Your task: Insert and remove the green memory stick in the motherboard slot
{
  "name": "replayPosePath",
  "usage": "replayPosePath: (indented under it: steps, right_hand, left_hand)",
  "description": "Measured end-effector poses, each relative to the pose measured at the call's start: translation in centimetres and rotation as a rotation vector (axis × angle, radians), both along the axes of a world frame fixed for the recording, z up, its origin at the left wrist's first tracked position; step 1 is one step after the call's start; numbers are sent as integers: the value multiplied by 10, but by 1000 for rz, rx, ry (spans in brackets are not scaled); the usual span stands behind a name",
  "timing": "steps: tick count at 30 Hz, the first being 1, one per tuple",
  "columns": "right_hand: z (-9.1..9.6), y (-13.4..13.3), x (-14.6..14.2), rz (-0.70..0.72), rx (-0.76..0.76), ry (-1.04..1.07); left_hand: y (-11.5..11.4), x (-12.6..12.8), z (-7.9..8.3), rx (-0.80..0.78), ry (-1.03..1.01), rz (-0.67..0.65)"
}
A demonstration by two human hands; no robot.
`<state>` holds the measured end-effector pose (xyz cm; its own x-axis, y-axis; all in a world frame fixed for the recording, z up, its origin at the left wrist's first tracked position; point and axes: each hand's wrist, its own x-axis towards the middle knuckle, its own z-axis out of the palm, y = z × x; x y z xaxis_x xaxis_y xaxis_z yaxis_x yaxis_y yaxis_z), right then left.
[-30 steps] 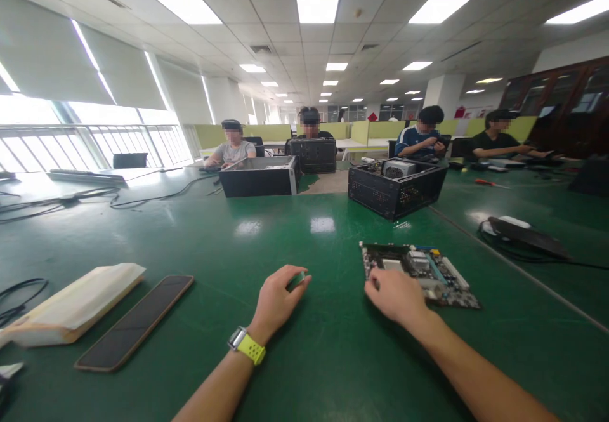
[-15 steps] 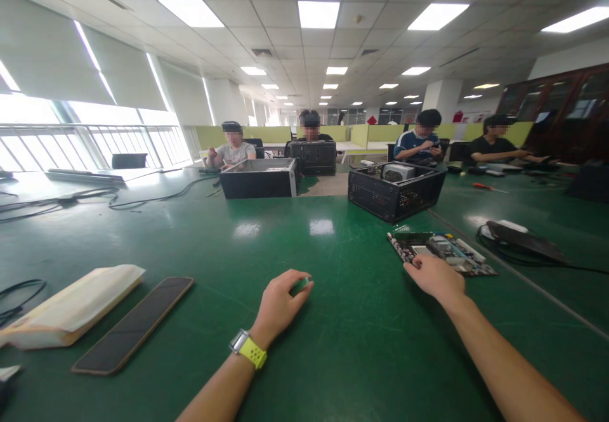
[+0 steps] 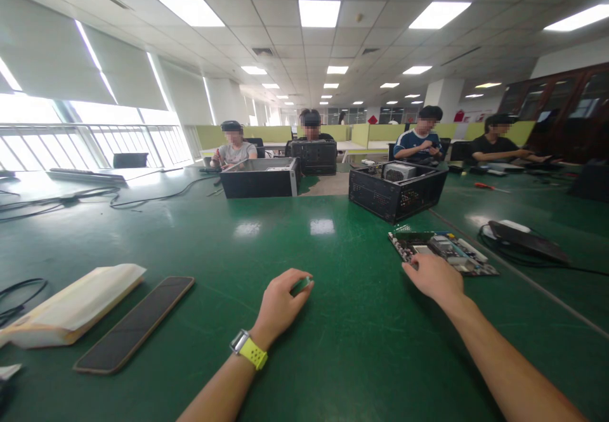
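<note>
My left hand (image 3: pixel 284 304), with a yellow-green watch strap on its wrist, is held low over the green table. Its thumb and fingertips pinch a small thin piece (image 3: pixel 303 284), greenish with a pale edge, possibly a chip; it is too small to be sure. My right hand (image 3: pixel 436 277) is over the near left edge of a motherboard (image 3: pixel 469 262) that lies flat on the table. Its thumb and curled index finger close at that edge; the other fingers are hidden. Behind the board stands an open black computer case (image 3: pixel 380 197) with a power supply inside.
A long dark phone-like slab (image 3: pixel 137 322) and a paper-covered block (image 3: pixel 80 304) lie at left. A second case (image 3: pixel 259 179) stands further back. Cables and a dark device (image 3: pixel 528 242) lie at right, a screwdriver (image 3: pixel 490 186) beyond. Several co-workers sit across the table.
Both my hands stay almost in place; the right one shifts very slightly left. At far left across the table, a co-worker's raised hand has moved a little.
</note>
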<state>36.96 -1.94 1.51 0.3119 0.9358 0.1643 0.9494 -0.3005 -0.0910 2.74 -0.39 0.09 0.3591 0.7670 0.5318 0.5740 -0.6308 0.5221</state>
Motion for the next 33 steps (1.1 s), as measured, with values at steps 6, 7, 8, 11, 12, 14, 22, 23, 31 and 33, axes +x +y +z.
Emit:
replayPosePath:
  steps: [6, 7, 8, 11, 12, 14, 22, 23, 31, 33]
  right_hand:
    - [12, -21, -46, 177, -16, -14]
    - [15, -29, -59, 255, -19, 33]
    - [17, -37, -72, 356, -23, 100]
    - [26, -64, -108, 778, -112, 417]
    - [29, -71, -116, 910, -165, 548]
    - [31, -79, -124, 1053, -196, 763]
    - [-5, -24, -80, 589, 314, 503]
    - [-11, -18, -74, 540, 293, 480]
    - [-13, -13, -73, 628, 78, 512]
    - [-10, -15, -76, 698, 65, 545]
  left_hand:
    - [-2, 5, 0, -13, 34, -17]
    - [-3, 6, 0, -16, 42, -20]
    - [-4, 7, 1, -21, 52, -23]
    - [-7, 9, 1, -46, 88, -43]
    - [-8, 9, 1, -58, 103, -50]
    - [-9, 9, 1, -79, 124, -53]
    - [-8, 9, -1, -97, 161, -94]
    - [-9, 9, -1, -101, 167, -116]
    - [-9, 8, 6, -50, 90, -94]
    - [-9, 8, 6, -26, 65, -79]
